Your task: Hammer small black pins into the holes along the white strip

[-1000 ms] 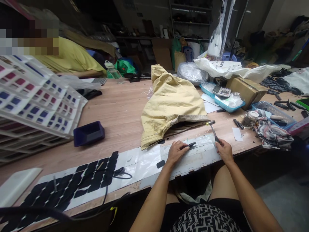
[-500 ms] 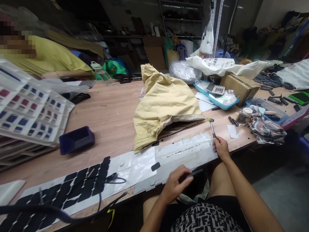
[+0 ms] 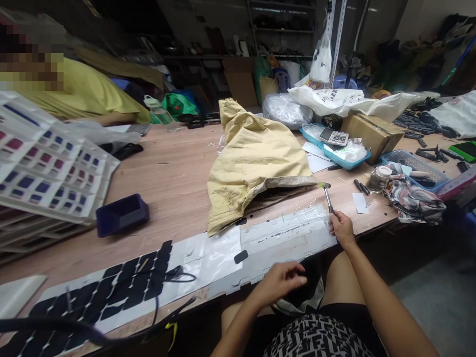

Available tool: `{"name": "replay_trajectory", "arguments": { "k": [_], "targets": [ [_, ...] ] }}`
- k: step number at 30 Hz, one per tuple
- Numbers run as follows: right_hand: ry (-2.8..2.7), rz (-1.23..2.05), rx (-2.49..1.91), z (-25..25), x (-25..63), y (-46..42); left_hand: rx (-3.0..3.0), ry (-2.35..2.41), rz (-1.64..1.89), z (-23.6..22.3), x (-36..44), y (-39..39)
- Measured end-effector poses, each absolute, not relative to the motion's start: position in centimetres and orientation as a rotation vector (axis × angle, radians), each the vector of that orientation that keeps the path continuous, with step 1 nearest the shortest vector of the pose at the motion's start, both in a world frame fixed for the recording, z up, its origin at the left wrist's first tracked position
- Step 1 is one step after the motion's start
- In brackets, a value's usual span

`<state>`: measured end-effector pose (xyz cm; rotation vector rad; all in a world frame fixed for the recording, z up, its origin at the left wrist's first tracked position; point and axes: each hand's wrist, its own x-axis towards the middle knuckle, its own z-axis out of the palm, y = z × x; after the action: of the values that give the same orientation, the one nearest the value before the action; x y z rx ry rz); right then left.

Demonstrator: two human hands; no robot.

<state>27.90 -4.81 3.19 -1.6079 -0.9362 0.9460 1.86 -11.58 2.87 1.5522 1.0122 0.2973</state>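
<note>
Left hand drawn back over the lap, hammer in the right

Since the first frame, the left hand [image 3: 284, 283] has come away from the grey board and back over the lap; the dark piece it held no longer shows in its fingers. The right hand keeps its place at the board's right end.

Nearest: patterned black-and-white cloth [image 3: 316, 334] across the lap. Left hand hovers above a dark opening edged with pale cloth [image 3: 303, 305], its fingers loosely bent and open, nothing visible in them.

Bench edge: right hand [image 3: 342, 229] has its fingers closed round the handle of a small hammer [image 3: 328, 201]. Head points away, near the mouth of the yellow bag; whether it touches the bench, cannot tell. Grey board [image 3: 290, 244] lies between the hands, clear plastic [image 3: 308, 216] over its far part. To the left, a white sheet [image 3: 223, 251] with rows of black pieces [image 3: 130, 272], a cable [image 3: 156, 297] across them.

Mid-bench: purple tray [image 3: 122, 214], crumpled yellow bag [image 3: 260, 153], blue basket [image 3: 441, 176] at right.

Farther: calculator [image 3: 333, 137] on blue trays, beside a cardboard box [image 3: 372, 136]. Far left, a person in a yellow top [image 3: 92, 91]. Dim shelves [image 3: 284, 30] behind.
</note>
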Motion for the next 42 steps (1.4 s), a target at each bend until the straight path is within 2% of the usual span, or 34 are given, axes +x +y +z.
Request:
{"name": "replay_trajectory", "arguments": {
  "k": [2, 5, 8, 11, 18, 25, 28, 42],
  "targets": [
    [-0.935, 0.951, -1.604, 3.2, 27.9, -4.8, 1.554, 1.147, 0.518, 4.1, 1.5, -7.4],
    [-0.931, 0.954, -1.6, 3.3, 27.8, -4.8, 1.497, 1.699, 0.822, 4.0, 0.7, -0.3],
    [-0.928, 0.952, -1.597, 3.5, 27.8, -5.0, 1.354, 2.284, 0.796, 3.0, 0.0, 5.4],
    [-0.923, 0.95, -1.598, 3.6, 27.7, -5.0, 1.213, 2.49, 0.658, 2.3, -0.4, 8.5],
    [-0.914, 0.941, -1.6, 3.3, 27.7, -4.9, 1.123, 2.468, 0.726, 2.7, -0.9, 8.2],
    [-0.914, 0.945, -1.602, 3.4, 27.7, -5.1, 1.743, 1.85, 0.838, 0.5, -0.7, 0.5],
    [-0.918, 0.944, -1.604, 3.5, 27.7, -5.1, 1.934, 1.722, 0.842, -0.3, -0.2, -1.1],
    [-0.954, 0.898, -1.596, 3.2, 27.9, -5.0, 1.985, 1.569, 0.764, -0.2, 1.0, -0.5]
  ]
}}
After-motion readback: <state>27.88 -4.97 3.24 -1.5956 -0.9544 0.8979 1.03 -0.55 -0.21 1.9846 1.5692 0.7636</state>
